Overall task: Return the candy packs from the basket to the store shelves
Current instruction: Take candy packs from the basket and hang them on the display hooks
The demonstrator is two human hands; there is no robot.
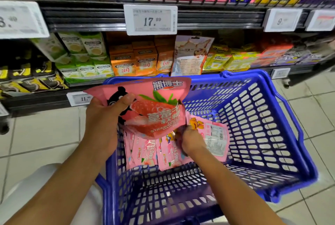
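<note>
My left hand (105, 116) grips a pink strawberry candy pack (155, 108) by its left side, thumb on the front, and holds it above the blue plastic basket (262, 116). My right hand (192, 139) is down inside the basket, its fingers curled among several pink candy packs (163, 154) lying on the bottom. The held pack hides the fingertips, so what they hold is unclear. A pale candy bag (190, 56) stands on the shelf behind the basket.
Store shelves (217, 23) with price tags (151, 19) run across the back, stocked with green and orange gum boxes (139, 61) and yellow lozenge boxes (221, 59). A wire-fronted upper shelf holds yellow and pink packs. Tiled floor lies to the left and right.
</note>
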